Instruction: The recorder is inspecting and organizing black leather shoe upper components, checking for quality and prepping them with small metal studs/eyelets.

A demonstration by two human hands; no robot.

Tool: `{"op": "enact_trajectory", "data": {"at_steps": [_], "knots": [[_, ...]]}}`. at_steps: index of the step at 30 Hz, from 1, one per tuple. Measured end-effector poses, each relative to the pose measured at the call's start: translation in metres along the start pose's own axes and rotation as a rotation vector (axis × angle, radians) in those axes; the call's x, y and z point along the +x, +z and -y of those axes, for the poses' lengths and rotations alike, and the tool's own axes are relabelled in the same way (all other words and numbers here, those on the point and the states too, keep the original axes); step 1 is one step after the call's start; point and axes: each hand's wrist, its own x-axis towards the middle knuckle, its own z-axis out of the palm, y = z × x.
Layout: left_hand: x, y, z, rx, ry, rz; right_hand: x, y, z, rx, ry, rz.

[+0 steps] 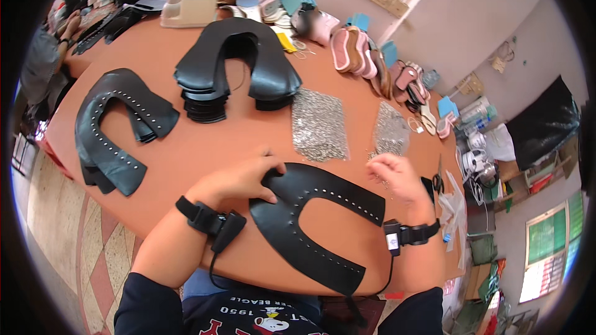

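The larger clear bag of small metal pieces [320, 125] lies on the orange-brown table [180, 167], and I tell the other places from it. On the near side of this bag, toward the person, lies a black U-shaped piece [277, 206], flat, with its two arms pointing to the right. A line of small dots follows its inner edge; the dots on the farther arm look brighter, but I cannot tell for each one if it is a stud or a hole.

The left hand [247, 177] is to the near left of the bag and rests on the curved end of the piece. Its thumb and forefinger are spread well apart, with the thumb on the black surface; the other fingers are mostly hidden. The right hand [400, 177] is to the near right of the bag, above the table. Its fingers are bent, with the tips close together; I cannot tell whether a small thing is between them.

To the right of the bag is a smaller clear bag [391, 129], also with metal pieces. To the left and a little behind stands a stack of black U-shaped pieces [236, 34]; farther left are black pieces with bright dots [94, 127]. Well to the right, on the near side, are scissors [438, 181].
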Motion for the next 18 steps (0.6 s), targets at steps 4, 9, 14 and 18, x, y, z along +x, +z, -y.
{"op": "enact_trajectory", "data": {"at_steps": [4, 9, 14, 18], "knots": [[0.006, 0.002, -0.006, 0.029, 0.017, -0.014, -0.044, -0.075, -0.062, -0.235, 0.131, -0.203], [0.006, -0.004, -0.011, 0.024, -0.076, 0.029, -0.053, -0.066, -0.094, -0.195, 0.328, -0.243], [0.004, -0.003, -0.008, 0.047, -0.017, -0.007, -0.05, -0.059, -0.102, -0.322, 0.235, -0.297], [0.005, 0.0, -0.007, 0.083, 0.025, -0.034, -0.045, -0.043, -0.072, -0.45, 0.088, -0.237]]}}
